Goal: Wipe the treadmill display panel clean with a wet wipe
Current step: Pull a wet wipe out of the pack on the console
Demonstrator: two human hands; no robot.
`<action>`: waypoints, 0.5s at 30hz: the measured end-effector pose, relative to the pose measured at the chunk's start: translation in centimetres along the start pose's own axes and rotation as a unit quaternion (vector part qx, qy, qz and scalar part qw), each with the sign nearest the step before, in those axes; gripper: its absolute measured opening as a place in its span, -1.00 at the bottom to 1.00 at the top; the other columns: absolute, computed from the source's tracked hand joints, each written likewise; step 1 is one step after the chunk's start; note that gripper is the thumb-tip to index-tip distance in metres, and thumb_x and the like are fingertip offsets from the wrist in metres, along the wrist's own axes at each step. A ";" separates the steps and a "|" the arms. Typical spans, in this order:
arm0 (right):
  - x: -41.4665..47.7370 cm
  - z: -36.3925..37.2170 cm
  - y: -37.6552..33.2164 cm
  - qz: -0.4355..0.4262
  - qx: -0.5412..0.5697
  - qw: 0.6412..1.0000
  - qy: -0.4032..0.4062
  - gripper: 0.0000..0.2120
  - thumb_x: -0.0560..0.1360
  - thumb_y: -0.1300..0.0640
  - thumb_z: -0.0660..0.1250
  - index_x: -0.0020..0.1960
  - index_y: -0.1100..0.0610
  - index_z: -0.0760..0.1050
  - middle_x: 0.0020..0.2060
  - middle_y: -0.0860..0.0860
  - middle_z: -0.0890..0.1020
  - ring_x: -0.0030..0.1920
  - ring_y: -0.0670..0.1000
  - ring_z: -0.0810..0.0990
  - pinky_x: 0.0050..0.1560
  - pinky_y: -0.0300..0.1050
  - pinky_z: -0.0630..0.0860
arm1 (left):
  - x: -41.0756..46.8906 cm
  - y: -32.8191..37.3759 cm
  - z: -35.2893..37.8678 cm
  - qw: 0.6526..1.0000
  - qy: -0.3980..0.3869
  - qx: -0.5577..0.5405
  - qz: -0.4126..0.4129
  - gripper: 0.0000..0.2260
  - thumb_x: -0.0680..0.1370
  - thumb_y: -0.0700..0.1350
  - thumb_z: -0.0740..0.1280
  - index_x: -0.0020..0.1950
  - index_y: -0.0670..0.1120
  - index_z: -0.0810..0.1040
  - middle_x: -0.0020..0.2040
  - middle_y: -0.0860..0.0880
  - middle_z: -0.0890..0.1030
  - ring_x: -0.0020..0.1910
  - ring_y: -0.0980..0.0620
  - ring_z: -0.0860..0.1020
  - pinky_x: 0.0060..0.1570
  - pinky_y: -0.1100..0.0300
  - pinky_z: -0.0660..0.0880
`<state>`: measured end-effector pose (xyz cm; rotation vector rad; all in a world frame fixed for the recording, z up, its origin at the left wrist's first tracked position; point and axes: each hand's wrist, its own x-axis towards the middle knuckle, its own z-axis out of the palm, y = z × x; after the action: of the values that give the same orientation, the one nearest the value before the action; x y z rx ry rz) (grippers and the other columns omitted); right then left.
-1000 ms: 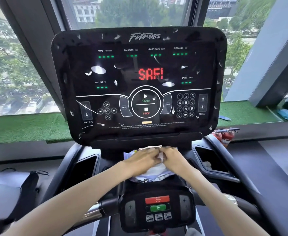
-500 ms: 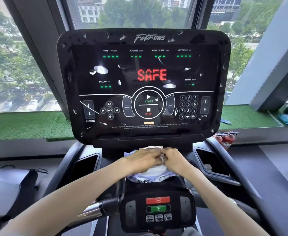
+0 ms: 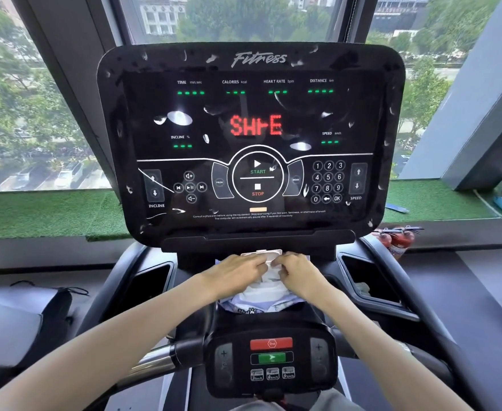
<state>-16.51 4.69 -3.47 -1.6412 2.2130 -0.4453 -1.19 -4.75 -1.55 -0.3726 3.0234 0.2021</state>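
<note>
The treadmill display panel [image 3: 252, 221] stands nearly upright, a glossy black slab with rounded corners, "Fitness" across its top. It is lit: red letters in the middle, green dashes under the readouts, a START/STOP ring and a number keypad below. White smears and specks dot the glass and frame, the largest left of the red letters. Just beneath it, on the console shelf, lies a soft wet wipe pack [image 3: 263, 295], its white flip lid [image 3: 263, 254] raised at the far end. A white wet wipe [image 3: 270, 271] bunches up from the opening, between the fingertips of two hands.
</note>
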 end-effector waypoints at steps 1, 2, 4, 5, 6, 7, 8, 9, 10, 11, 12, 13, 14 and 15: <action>0.0 0.0 -0.3 -0.004 -0.006 1.000 -0.002 -0.69 0.47 0.28 0.20 0.14 0.08 0.56 0.10 0.09 0.58 0.11 0.11 0.54 0.06 -0.06 0.48 | -0.2 0.0 -0.1 1.000 0.016 0.002 -0.002 -0.72 0.55 -0.30 0.15 0.25 -0.22 0.41 0.26 -0.18 0.44 0.23 -0.18 0.40 0.08 -0.03 0.38; 0.0 0.1 -0.6 -0.010 -0.013 1.000 -0.009 -0.71 0.46 0.25 0.22 0.12 0.07 0.56 0.06 0.08 0.59 0.10 0.11 0.54 0.02 -0.06 0.49 | -0.3 -0.1 -0.1 1.000 0.029 0.009 -0.002 -0.77 0.51 -0.34 0.17 0.14 -0.20 0.44 0.17 -0.15 0.47 0.16 -0.16 0.45 -0.06 0.00 0.40; 0.1 0.3 -1.3 -0.017 -0.031 0.999 -0.032 -0.78 0.45 0.20 0.26 0.07 0.08 0.55 0.01 0.11 0.60 0.08 0.14 0.54 -0.02 -0.05 0.48 | -0.4 -0.2 0.0 0.999 0.046 0.012 -0.009 -0.78 0.44 -0.39 0.20 0.03 -0.17 0.43 0.05 -0.09 0.49 0.05 -0.13 0.50 -0.19 0.04 0.37; 0.2 0.4 -1.7 -0.016 -0.039 0.998 -0.038 -0.81 0.46 0.18 0.26 0.06 0.09 0.54 0.00 0.11 0.59 0.07 0.14 0.53 -0.03 -0.05 0.47 | -0.4 -0.2 0.2 0.999 0.051 0.005 -0.014 -0.76 0.44 -0.40 0.19 0.04 -0.17 0.43 0.05 -0.08 0.49 0.05 -0.12 0.51 -0.17 0.05 0.38; 0.2 0.5 -1.9 -0.011 -0.038 0.999 -0.033 -0.83 0.47 0.17 0.25 0.03 0.09 0.53 0.00 0.11 0.59 0.06 0.14 0.53 -0.04 -0.04 0.48 | -0.4 -0.3 0.6 0.998 0.054 0.000 -0.018 -0.75 0.45 -0.40 0.19 0.07 -0.18 0.44 0.08 -0.09 0.49 0.07 -0.11 0.51 -0.13 0.05 0.40; 0.3 0.5 -2.1 -0.004 -0.027 0.999 -0.023 -0.85 0.48 0.16 0.23 0.00 0.07 0.54 -0.02 0.10 0.60 0.05 0.14 0.54 -0.05 -0.04 0.49 | -0.4 -0.3 0.7 0.998 0.054 -0.002 -0.021 -0.76 0.47 -0.39 0.19 0.10 -0.19 0.44 0.12 -0.09 0.49 0.09 -0.11 0.50 -0.09 0.05 0.40; 0.3 0.5 -2.1 0.003 -0.009 1.000 -0.012 -0.84 0.49 0.16 0.20 -0.05 0.06 0.55 -0.05 0.08 0.61 0.03 0.12 0.54 -0.05 -0.05 0.49 | -0.5 -0.4 0.9 0.998 0.055 -0.002 -0.023 -0.79 0.51 -0.35 0.20 0.11 -0.19 0.44 0.15 -0.09 0.49 0.11 -0.11 0.50 -0.06 0.04 0.41; 0.3 0.4 -2.1 0.007 0.007 1.000 -0.007 -0.82 0.49 0.18 0.19 -0.09 0.06 0.56 -0.08 0.06 0.62 0.00 0.10 0.54 -0.06 -0.05 0.49 | -0.7 -0.4 0.8 0.998 0.059 -0.003 -0.025 -0.85 0.54 -0.31 0.21 0.09 -0.19 0.44 0.15 -0.10 0.48 0.12 -0.12 0.50 -0.06 0.02 0.42; 0.3 0.4 -2.0 0.007 0.017 1.000 -0.005 -0.81 0.48 0.20 0.18 -0.14 0.06 0.57 -0.13 0.03 0.63 -0.03 0.08 0.55 -0.07 -0.05 0.50 | -0.9 -0.6 0.8 0.998 0.063 -0.005 -0.025 -0.91 0.56 -0.26 0.21 0.05 -0.19 0.44 0.14 -0.10 0.48 0.11 -0.12 0.50 -0.07 0.01 0.42; 0.3 0.3 -1.8 0.006 0.028 1.000 -0.005 -0.81 0.47 0.23 0.19 -0.19 0.06 0.56 -0.18 0.02 0.63 -0.07 0.08 0.56 -0.09 -0.04 0.50 | -1.1 -0.6 0.6 0.997 0.069 -0.003 -0.023 -0.93 0.57 -0.23 0.20 0.03 -0.20 0.43 0.12 -0.11 0.48 0.10 -0.12 0.50 -0.10 0.00 0.42; 0.4 0.2 -1.6 0.006 0.043 0.999 -0.003 -0.80 0.45 0.25 0.20 -0.25 0.05 0.53 -0.24 0.00 0.62 -0.13 0.08 0.57 -0.11 -0.03 0.51 | -1.3 -0.7 0.5 0.997 0.071 0.003 -0.023 -0.91 0.58 -0.21 0.19 0.03 -0.21 0.43 0.12 -0.12 0.48 0.10 -0.12 0.49 -0.11 0.01 0.40; 0.5 0.2 -1.4 0.004 0.065 0.998 0.001 -0.80 0.44 0.26 0.22 -0.28 0.02 0.50 -0.29 -0.03 0.59 -0.19 0.07 0.57 -0.13 -0.02 0.51 | -1.5 -0.7 0.4 0.997 0.072 0.008 -0.025 -0.88 0.58 -0.21 0.18 0.05 -0.23 0.44 0.12 -0.14 0.48 0.09 -0.12 0.49 -0.10 0.02 0.39; 0.6 0.2 -1.3 -0.001 0.085 0.996 0.004 -0.80 0.43 0.25 0.23 -0.28 0.00 0.47 -0.30 -0.06 0.57 -0.24 0.04 0.55 -0.13 -0.02 0.51 | -1.6 -0.7 0.5 0.997 0.076 0.005 -0.027 -0.87 0.58 -0.22 0.18 0.06 -0.24 0.45 0.12 -0.14 0.49 0.09 -0.12 0.49 -0.10 0.03 0.38; 0.6 0.2 -1.4 -0.007 0.097 0.995 0.001 -0.83 0.43 0.24 0.26 -0.25 -0.01 0.48 -0.30 -0.08 0.55 -0.27 -0.01 0.52 -0.12 -0.02 0.51 | -1.6 -0.6 0.6 0.996 0.089 0.000 -0.024 -0.87 0.57 -0.25 0.19 0.07 -0.24 0.45 0.11 -0.15 0.49 0.07 -0.12 0.50 -0.09 0.05 0.39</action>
<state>-15.42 3.75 -3.09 -1.5561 2.0880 -0.6446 0.50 -4.88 -2.06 -0.4877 3.1855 0.1754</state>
